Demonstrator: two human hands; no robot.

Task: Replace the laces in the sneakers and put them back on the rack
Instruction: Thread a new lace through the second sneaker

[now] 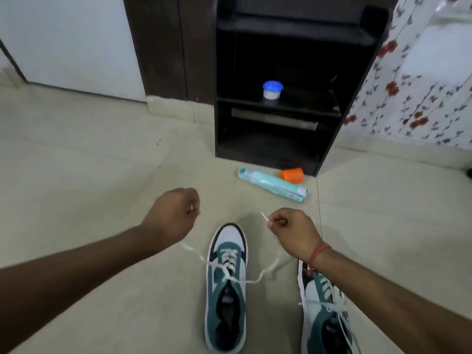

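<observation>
While a teal tube (272,185) and an orange cup (292,175) lie between the green-and-white sneaker (226,290) and the dark rack (288,80), you raise both fists beyond its toe, your left hand (173,215) and right hand (293,231) each pinching an end of its white lace (260,277). A blue-lidded tub (272,90) sits on a rack shelf; the second sneaker (324,310) rests just right.

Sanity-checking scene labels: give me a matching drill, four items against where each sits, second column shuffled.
Items:
1. jar
2. orange cup
3. lace
4. teal tube

Places:
A. lying on the floor, left of the cup
B. on a rack shelf
C. one end in each hand, left hand, right hand
D. on the floor at the rack's foot

Pairs: 1-B, 2-D, 3-C, 4-A
</observation>
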